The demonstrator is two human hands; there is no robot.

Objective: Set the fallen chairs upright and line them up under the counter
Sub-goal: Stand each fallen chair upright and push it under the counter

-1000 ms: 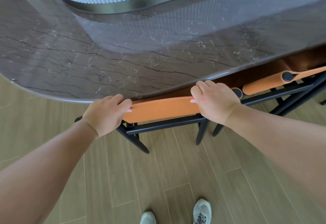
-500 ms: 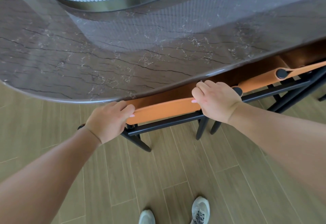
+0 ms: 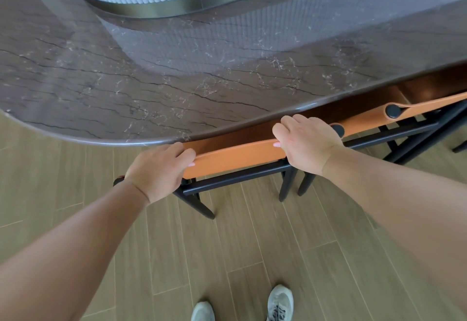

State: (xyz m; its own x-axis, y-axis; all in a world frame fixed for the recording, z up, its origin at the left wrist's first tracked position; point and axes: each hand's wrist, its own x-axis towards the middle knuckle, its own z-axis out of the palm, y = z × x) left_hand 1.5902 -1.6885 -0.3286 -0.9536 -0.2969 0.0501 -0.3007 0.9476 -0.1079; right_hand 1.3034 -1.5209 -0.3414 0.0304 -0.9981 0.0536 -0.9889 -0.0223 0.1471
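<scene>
Near chair (image 3: 237, 160) stands tucked under the counter (image 3: 177, 88); second chair (image 3: 394, 116) beside it, rightward.

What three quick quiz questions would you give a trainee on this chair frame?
1. True or false: the chair's orange backrest is upright beside the marble counter.
2. Which hands grip that backrest? A) left only B) right only C) both
3. Fill in: a second chair stands to the person's ____.

Key: 1 true. 2 C: left hand and right hand hold its two ends. 3 right.
</scene>
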